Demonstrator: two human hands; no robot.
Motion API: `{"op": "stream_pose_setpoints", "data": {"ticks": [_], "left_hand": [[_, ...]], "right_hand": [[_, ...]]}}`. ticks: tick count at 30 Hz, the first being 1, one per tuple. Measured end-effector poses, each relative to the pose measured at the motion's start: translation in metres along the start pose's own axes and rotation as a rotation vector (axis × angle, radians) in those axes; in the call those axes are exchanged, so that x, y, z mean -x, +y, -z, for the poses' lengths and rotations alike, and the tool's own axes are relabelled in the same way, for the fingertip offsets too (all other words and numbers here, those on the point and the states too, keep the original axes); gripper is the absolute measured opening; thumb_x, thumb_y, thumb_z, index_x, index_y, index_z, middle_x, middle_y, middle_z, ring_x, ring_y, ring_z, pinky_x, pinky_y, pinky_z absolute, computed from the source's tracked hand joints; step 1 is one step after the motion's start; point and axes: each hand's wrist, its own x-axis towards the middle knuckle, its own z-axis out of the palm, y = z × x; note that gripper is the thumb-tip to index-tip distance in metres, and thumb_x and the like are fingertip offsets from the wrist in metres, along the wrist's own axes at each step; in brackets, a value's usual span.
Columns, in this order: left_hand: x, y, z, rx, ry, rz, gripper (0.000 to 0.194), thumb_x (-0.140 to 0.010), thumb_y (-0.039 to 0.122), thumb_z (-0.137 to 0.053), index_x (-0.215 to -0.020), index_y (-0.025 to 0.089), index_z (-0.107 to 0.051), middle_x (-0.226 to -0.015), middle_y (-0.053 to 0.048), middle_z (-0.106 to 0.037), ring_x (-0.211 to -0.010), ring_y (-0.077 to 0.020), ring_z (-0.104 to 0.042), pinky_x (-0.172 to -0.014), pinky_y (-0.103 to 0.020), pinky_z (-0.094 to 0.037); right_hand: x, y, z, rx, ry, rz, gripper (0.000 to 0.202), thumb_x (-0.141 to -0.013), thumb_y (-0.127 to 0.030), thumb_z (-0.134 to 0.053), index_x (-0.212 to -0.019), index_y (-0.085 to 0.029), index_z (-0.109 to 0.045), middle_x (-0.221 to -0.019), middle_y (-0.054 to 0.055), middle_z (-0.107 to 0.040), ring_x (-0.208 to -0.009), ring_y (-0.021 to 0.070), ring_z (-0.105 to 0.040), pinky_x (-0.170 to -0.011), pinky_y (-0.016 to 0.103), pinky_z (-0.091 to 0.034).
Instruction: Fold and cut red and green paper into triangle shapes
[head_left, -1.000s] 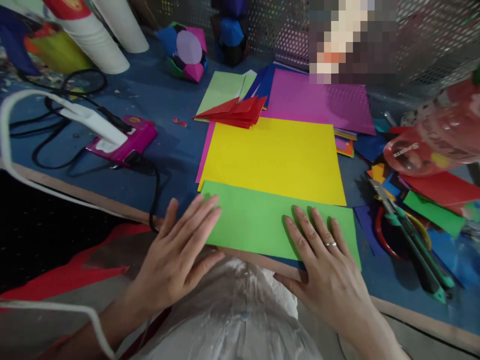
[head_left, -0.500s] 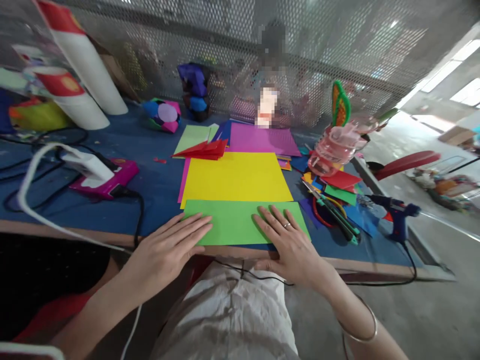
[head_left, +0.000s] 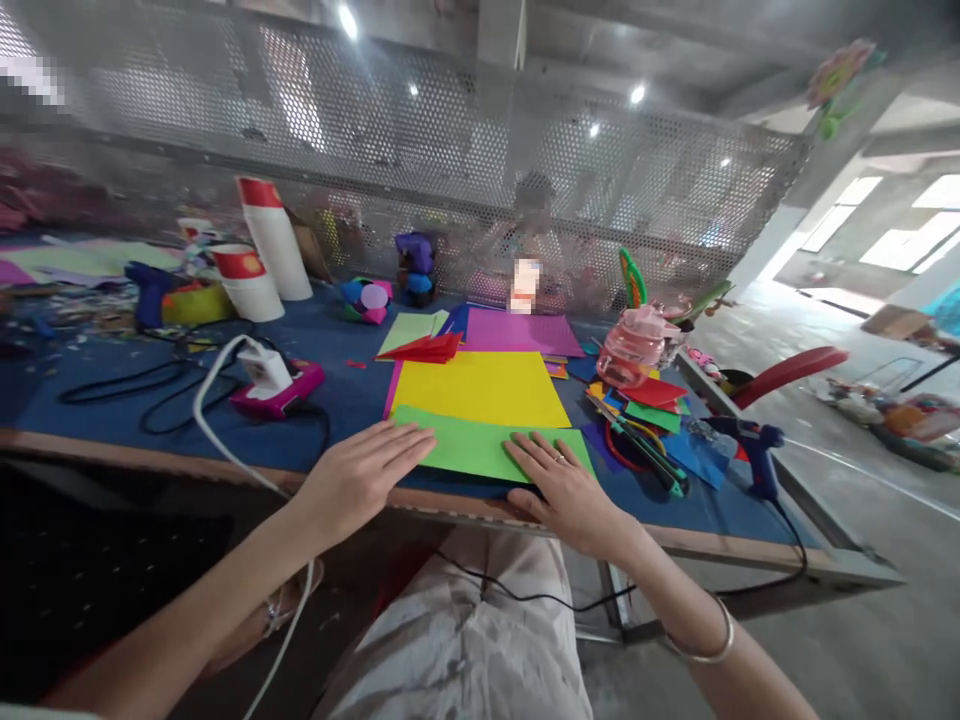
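Both hands lie flat in my feed: the left hand [head_left: 367, 468], fingers together, and the right hand [head_left: 566, 490], fingers slightly spread, rest on the light-green rectangular paper sheet [head_left: 472, 450]. I see it overlapping the near edge of the wide yellow paper sheet [head_left: 480, 388] on the blue tabletop [head_left: 352, 405]. Right of the yellow sheet stands a transparent pink plastic bottle [head_left: 631, 352].

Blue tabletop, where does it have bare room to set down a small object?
One bare patch lies between the magenta power adapter and the magenta sheet under the yellow sheet, beyond the left hand. Another follows the front edge, left of the white cable. The right side is crowded: pink bottle, paper pieces, glue gun.
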Motion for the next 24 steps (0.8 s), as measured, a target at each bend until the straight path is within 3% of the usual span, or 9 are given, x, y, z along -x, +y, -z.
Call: {"op": "stream_pose_setpoints", "data": {"ticks": [3,6,9,12,14,16,17,20,24], "left_hand": [[-0.008,-0.005,0.003,0.010,0.028,0.015,0.059,-0.099,0.003,-0.039,-0.142,0.028,-0.071,-0.140,-0.002,-0.076,-0.132,-0.0209,-0.072,-0.121,-0.042,-0.055],[-0.023,-0.004,0.003,-0.001,0.087,0.061,0.065,-0.101,0.003,-0.040,-0.157,0.031,-0.058,-0.150,-0.004,-0.069,-0.146,-0.0250,-0.061,-0.132,-0.054,-0.041],[-0.044,0.001,-0.001,0.007,0.280,0.315,0.072,-0.104,0.017,-0.054,-0.172,0.029,-0.031,-0.176,-0.014,-0.038,-0.166,-0.0349,-0.030,-0.136,-0.068,-0.022],[-0.066,0.000,-0.008,0.468,0.456,0.695,0.099,-0.099,0.040,-0.072,-0.175,0.026,-0.011,-0.185,-0.013,-0.001,-0.171,-0.0360,0.001,-0.139,-0.061,-0.014],[-0.081,-0.005,-0.017,0.875,0.400,0.857,0.090,-0.099,0.052,-0.071,-0.171,0.029,-0.023,-0.185,-0.009,-0.015,-0.171,-0.0383,-0.007,-0.137,-0.058,-0.025],[-0.099,-0.013,-0.030,1.128,0.226,0.910,0.060,-0.102,0.058,-0.064,-0.152,0.026,-0.054,-0.164,-0.012,-0.056,-0.158,-0.0409,-0.045,-0.122,-0.056,-0.051],[-0.109,-0.016,-0.038,1.238,0.138,0.934,0.051,-0.102,0.056,-0.066,-0.139,0.021,-0.064,-0.149,-0.015,-0.067,-0.143,-0.0384,-0.061,-0.111,-0.054,-0.060],[-0.143,-0.024,-0.063,1.503,0.004,1.000,0.042,-0.103,0.047,-0.068,-0.132,0.018,-0.066,-0.132,-0.012,-0.071,-0.114,-0.0247,-0.072,-0.097,-0.048,-0.064],[-0.177,-0.029,-0.089,1.724,0.056,1.062,0.043,-0.102,0.044,-0.070,-0.137,0.018,-0.064,-0.137,-0.012,-0.067,-0.117,-0.0258,-0.070,-0.099,-0.049,-0.062]], "right_hand": [[-0.006,0.006,0.009,0.050,0.084,-0.001,0.060,-0.107,-0.021,-0.048,-0.166,-0.025,-0.047,-0.166,0.012,-0.054,-0.154,0.0277,-0.053,-0.122,0.052,-0.050],[-0.019,0.016,0.024,0.086,0.153,-0.059,0.074,-0.094,0.000,-0.042,-0.164,-0.024,-0.052,-0.163,0.012,-0.058,-0.152,0.0280,-0.055,-0.126,0.052,-0.046],[-0.043,0.029,0.042,0.124,0.245,-0.156,0.075,-0.094,0.002,-0.038,-0.164,-0.018,-0.051,-0.168,0.013,-0.051,-0.159,0.0307,-0.046,-0.130,0.054,-0.038],[-0.072,0.040,0.058,0.157,0.327,-0.257,0.071,-0.098,0.000,-0.034,-0.167,-0.011,-0.045,-0.174,0.017,-0.041,-0.163,0.0347,-0.038,-0.132,0.059,-0.032],[-0.091,0.043,0.064,0.167,0.359,-0.293,0.070,-0.099,0.001,-0.032,-0.167,-0.009,-0.043,-0.175,0.019,-0.038,-0.163,0.0362,-0.037,-0.132,0.061,-0.031],[-0.107,0.043,0.065,0.165,0.379,-0.299,0.070,-0.100,0.000,-0.031,-0.168,-0.009,-0.041,-0.176,0.020,-0.036,-0.164,0.0361,-0.035,-0.132,0.062,-0.030],[-0.114,0.041,0.063,0.160,0.384,-0.294,0.070,-0.100,0.000,-0.031,-0.168,-0.009,-0.041,-0.176,0.019,-0.036,-0.165,0.0359,-0.034,-0.133,0.061,-0.029],[-0.127,0.035,0.053,0.127,0.386,-0.262,0.070,-0.099,0.001,-0.033,-0.168,-0.009,-0.042,-0.175,0.019,-0.037,-0.165,0.0354,-0.034,-0.134,0.059,-0.027],[-0.129,0.035,0.040,0.062,0.404,-0.210,0.067,-0.097,0.001,-0.037,-0.163,-0.006,-0.048,-0.173,0.020,-0.042,-0.164,0.0351,-0.034,-0.135,0.058,-0.024]]}}
